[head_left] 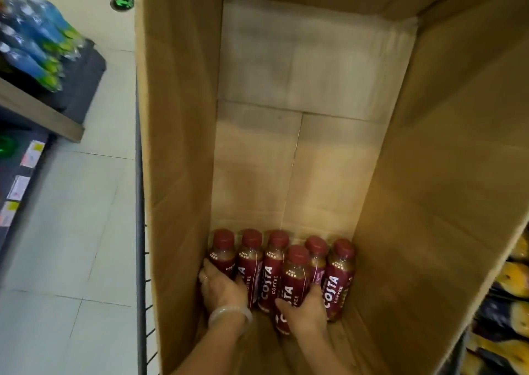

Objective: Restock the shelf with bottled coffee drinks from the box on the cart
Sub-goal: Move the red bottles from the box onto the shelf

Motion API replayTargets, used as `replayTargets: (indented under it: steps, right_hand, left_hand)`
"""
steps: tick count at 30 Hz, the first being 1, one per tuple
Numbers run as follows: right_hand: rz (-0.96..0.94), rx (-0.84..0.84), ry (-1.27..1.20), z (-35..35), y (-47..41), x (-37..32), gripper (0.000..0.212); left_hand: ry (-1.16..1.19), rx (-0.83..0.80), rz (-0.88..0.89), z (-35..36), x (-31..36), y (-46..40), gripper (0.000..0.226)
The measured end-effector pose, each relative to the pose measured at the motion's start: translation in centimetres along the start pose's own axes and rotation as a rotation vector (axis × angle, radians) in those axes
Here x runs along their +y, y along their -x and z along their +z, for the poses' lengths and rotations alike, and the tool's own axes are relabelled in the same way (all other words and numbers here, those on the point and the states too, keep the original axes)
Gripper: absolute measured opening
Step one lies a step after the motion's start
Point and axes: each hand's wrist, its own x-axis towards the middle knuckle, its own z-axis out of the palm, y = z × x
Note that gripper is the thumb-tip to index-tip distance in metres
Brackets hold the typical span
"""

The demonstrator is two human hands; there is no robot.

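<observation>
Deep in a tall cardboard box (429,174), several maroon Costa coffee bottles (270,263) with red caps stand bunched at the near end of the floor. My left hand (221,287), a pale bangle on its wrist, curls its fingers round the leftmost bottles (221,253). My right hand (303,310) grips the front middle bottle (294,274), thumb across its label. Another bottle (339,271) stands free at the right. The far part of the box floor is bare.
The box sits in a wire cart whose dark rail (140,231) runs along its left side. Left of it lie a tiled floor (86,203) and a shelf (43,114) with blue bottle packs (34,39). Yellow packets (512,288) fill shelves at the right.
</observation>
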Motion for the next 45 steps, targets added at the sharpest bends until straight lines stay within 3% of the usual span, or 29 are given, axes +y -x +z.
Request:
replayTargets:
  steps: [6,12,19,25,28,37,45]
  right_hand:
    - [-0.038,-0.013,-0.061,-0.9,0.1,0.7,0.073]
    - [-0.015,-0.098,-0.197,-4.2,0.7,0.9,0.053]
    - [-0.233,-0.028,-0.366,-9.2,3.8,-1.3,0.047]
    - [-0.469,0.088,-0.531,-16.5,10.9,-2.9,0.042]
    - [-0.578,0.170,-0.555,-21.2,15.7,-2.4,0.050]
    - [-0.783,0.604,-0.651,-35.3,30.1,7.2,0.048]
    - [-0.836,0.976,-0.738,-44.6,42.0,20.2,0.042]
  left_hand:
    - [-0.118,0.078,-0.003,1.1,0.0,-0.4,0.071]
    - [0.090,-0.019,-0.062,0.6,0.7,0.2,0.061]
    - [0.250,-0.076,0.302,-3.5,3.9,4.6,0.058]
    - [0.454,-0.160,0.587,-7.3,8.4,12.8,0.061]
    - [0.511,-0.202,0.741,-9.1,10.1,18.2,0.058]
    - [0.578,-0.369,1.236,-11.5,13.4,38.8,0.054]
    - [0.618,-0.553,1.610,-10.7,12.1,58.2,0.050]
